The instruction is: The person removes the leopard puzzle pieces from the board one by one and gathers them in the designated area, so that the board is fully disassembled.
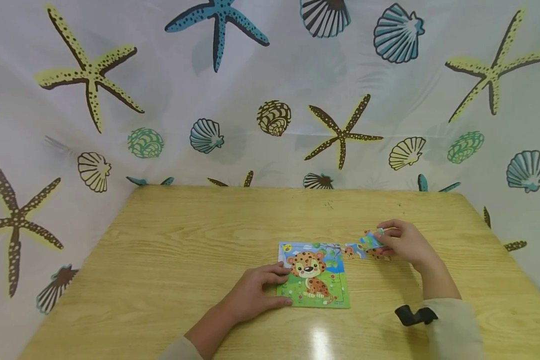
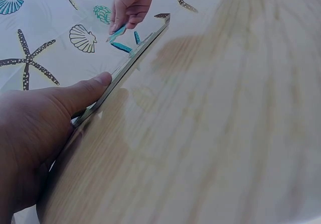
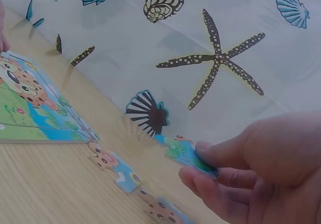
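A leopard-cub puzzle board [image 1: 317, 280] lies flat on the wooden table [image 1: 184, 260]. My left hand [image 1: 281, 285] rests on its left edge, fingers laid straight on top and the thumb [image 2: 85, 91] pressed against the board's rim [image 2: 135, 50]. To the right of the board, my right hand [image 1: 382, 240] pinches a blue-green puzzle piece [image 3: 183, 153] between thumb and fingers, lifted a little above the table. Loose pieces [image 3: 113, 166] lie beneath it, one [image 1: 354, 251] close to the board's top right corner.
A white curtain printed with starfish and shells [image 1: 270, 100] closes in the table at the back and both sides. A black camera mount [image 1: 416, 315] sits on my right wrist. Bare wood stretches left of the board and along the front edge.
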### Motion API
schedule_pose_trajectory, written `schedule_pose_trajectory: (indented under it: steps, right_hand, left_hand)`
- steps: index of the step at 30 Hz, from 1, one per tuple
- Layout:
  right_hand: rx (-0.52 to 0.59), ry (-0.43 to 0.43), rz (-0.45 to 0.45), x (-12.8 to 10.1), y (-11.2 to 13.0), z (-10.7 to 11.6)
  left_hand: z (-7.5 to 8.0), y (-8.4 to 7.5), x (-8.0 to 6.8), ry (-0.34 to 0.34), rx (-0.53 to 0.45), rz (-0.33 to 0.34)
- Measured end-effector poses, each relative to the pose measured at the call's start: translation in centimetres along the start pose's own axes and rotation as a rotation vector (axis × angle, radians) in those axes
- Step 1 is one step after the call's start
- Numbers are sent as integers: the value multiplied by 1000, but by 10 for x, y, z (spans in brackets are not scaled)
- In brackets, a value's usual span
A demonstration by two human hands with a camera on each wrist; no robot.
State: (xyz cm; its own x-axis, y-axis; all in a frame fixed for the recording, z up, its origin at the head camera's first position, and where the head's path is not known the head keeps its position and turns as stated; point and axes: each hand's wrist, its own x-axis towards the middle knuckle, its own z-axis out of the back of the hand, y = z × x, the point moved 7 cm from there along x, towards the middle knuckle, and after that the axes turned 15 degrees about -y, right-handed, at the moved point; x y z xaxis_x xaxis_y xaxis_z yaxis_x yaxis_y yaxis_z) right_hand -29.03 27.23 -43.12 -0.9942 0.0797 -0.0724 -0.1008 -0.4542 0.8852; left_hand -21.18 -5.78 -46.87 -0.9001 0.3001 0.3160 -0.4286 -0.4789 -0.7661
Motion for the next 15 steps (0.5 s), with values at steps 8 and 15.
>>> schedule_pose_trajectory:
  steps: [8,15]
  right_hand:
    - [6,-22,-17,4,-10,22]
    - [-23,-41,-96,3,-27,36]
  left_hand:
    - [1,-1,2,-5,-13,0]
    - [1,-2,3,-1,-5,8]
